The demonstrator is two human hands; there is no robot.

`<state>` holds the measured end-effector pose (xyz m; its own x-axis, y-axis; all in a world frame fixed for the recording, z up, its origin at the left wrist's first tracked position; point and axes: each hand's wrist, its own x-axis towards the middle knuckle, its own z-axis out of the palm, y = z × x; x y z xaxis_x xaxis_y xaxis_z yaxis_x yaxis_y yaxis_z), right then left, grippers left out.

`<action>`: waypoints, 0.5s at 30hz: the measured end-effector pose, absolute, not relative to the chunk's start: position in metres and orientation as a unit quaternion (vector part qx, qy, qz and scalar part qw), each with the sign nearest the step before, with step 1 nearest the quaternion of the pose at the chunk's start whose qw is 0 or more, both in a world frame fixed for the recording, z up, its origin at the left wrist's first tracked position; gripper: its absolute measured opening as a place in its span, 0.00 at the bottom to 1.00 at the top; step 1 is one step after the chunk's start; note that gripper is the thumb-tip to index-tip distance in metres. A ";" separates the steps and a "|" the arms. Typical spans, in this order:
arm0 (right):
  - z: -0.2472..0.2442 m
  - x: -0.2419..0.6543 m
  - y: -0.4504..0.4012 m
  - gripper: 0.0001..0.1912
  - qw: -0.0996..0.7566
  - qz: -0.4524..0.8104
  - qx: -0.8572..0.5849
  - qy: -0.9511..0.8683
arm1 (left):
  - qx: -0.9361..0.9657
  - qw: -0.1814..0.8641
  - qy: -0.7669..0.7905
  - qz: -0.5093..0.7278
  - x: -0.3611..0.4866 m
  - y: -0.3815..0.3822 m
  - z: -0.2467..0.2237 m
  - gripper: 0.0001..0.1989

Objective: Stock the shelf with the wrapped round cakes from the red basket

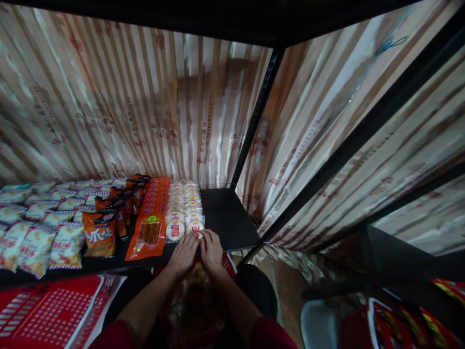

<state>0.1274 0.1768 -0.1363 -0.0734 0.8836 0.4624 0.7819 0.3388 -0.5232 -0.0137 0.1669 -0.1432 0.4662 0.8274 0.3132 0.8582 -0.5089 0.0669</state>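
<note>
Two columns of round white packaged cakes lie on a black shelf point(232, 218). At the front end of the right column, the fingertips of both hands touch the nearest white cake packet point(195, 226). My left hand point(184, 253) is on its left side and my right hand point(211, 247) on its right, with the fingers bent around its front edge. The front packet of the left column point(175, 230) lies just beside it, untouched. A long orange snack packet point(150, 218) is flat to the left of the cakes.
Orange-brown snack bags point(100, 235) and rows of white snack bags point(67, 245) fill the shelf's left. A red basket point(47, 310) sits below. Black metal posts point(254, 121) frame the shelf before a striped curtain point(145, 97). A dark-clad knee is under the shelf edge.
</note>
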 end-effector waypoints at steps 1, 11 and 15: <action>-0.137 0.127 0.176 0.18 0.368 0.065 -0.570 -0.732 | -0.854 0.042 -0.493 -0.158 -0.011 0.160 -0.146 0.23; -0.139 0.136 0.171 0.17 0.430 0.087 -0.570 -0.695 | -0.828 -0.113 -0.545 -0.064 -0.031 0.067 -0.207 0.23; -0.135 0.137 0.159 0.15 0.457 0.122 -0.564 -0.677 | -0.791 -0.248 -0.558 0.017 -0.032 0.056 -0.209 0.20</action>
<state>0.1366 0.1595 -0.1354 0.0533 0.8751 0.4811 0.6513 0.3347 -0.6810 -0.0321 0.0564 -0.2092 0.3758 0.8757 -0.3032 0.8922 -0.2535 0.3739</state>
